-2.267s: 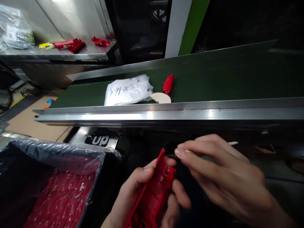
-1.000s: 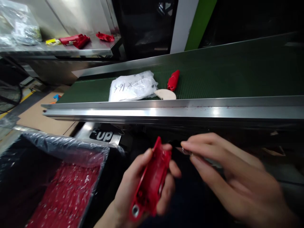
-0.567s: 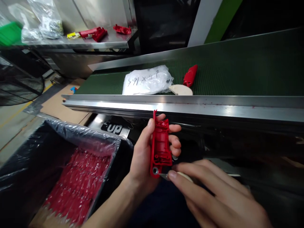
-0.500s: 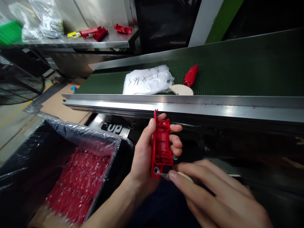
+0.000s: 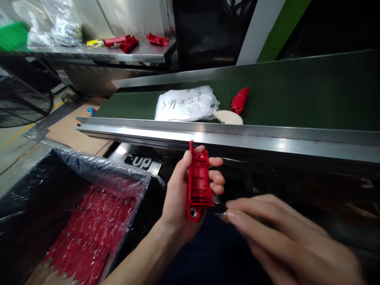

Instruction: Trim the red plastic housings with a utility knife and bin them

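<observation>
A hollow red shell (image 5: 199, 178) is cradled lengthwise in the left hand (image 5: 175, 198), with the thumb pressed against its edge near 10 o'clock and the fingers wrapped beneath, their tips showing around 3 o'clock. The hand is spread only as wide as the shell, presumably so that it is steadied from both sides while its hollow face is turned up and the inside can be seen. The metal ring (image 5: 193, 213) set in its 6 o'clock end is free of the fingers, perhaps so that it can be reached. Toward 4 o'clock, a thin metal tool (image 5: 221, 216) is pinched narrowly between the thumb and fingertips of the right hand (image 5: 285, 237); its tip is pointed at the shell but does not touch it, and its rear part is hidden. A black bin (image 5: 23, 206) lined with clear plastic is placed at 8 o'clock, probably for easy reach, and similar-looking red parts (image 5: 92, 233) are heaped in it. At 12 o'clock, a white packet (image 5: 184, 105) is laid on the green belt (image 5: 291, 99); a pale disc (image 5: 228, 117) and another red piece (image 5: 240, 100) are seen toward 1 o'clock. More red pieces (image 5: 129, 42) are set on a metal shelf (image 5: 142, 56) at 11 o'clock.
</observation>
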A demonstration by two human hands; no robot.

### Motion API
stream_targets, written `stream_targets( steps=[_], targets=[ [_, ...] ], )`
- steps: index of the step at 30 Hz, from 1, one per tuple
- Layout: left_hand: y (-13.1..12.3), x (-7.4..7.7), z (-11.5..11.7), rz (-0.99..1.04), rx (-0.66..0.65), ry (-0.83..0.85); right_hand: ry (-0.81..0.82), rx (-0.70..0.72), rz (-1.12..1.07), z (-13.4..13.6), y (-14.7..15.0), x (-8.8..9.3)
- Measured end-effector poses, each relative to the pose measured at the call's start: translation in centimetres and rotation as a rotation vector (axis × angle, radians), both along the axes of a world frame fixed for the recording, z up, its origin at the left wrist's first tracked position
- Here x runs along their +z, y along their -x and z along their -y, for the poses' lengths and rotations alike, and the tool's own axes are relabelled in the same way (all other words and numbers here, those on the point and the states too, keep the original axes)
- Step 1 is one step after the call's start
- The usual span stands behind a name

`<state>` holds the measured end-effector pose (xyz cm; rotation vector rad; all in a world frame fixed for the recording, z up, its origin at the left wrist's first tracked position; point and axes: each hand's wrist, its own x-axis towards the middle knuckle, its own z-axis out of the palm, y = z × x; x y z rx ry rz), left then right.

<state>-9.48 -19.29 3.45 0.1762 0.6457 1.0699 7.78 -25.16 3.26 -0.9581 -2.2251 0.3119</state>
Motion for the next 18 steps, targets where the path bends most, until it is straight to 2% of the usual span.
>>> stream_targets(
  steps=[2,6,8,11,14,18],
  targets=[
    [0.3,0.0,-0.3,-0.038,0.052,0.022,-0.099,-0.091,0.017,-1.9,-1.6,0.3],
    [1.3,0.3,-0.7,-0.251,0.136,0.065,-0.342,-0.446,0.232,-8.6,-7.4,1.0],
    [1.8,0.1,-0.7,-0.321,0.155,0.057,-0.314,-0.51,0.362,-12.1,-10.6,1.7],
    [2.8,-0.8,-0.5,-0.331,0.204,0.035,-0.159,-0.447,0.512,-16.1,-12.8,2.4],
    [3.5,-2.1,0.0,-0.323,0.227,0.044,-0.085,-0.337,0.53,-18.6,-10.1,2.7],
    [3.5,-3.1,1.0,-0.309,0.202,0.063,-0.007,-0.174,0.488,-21.1,-2.5,2.5]
  ],
)
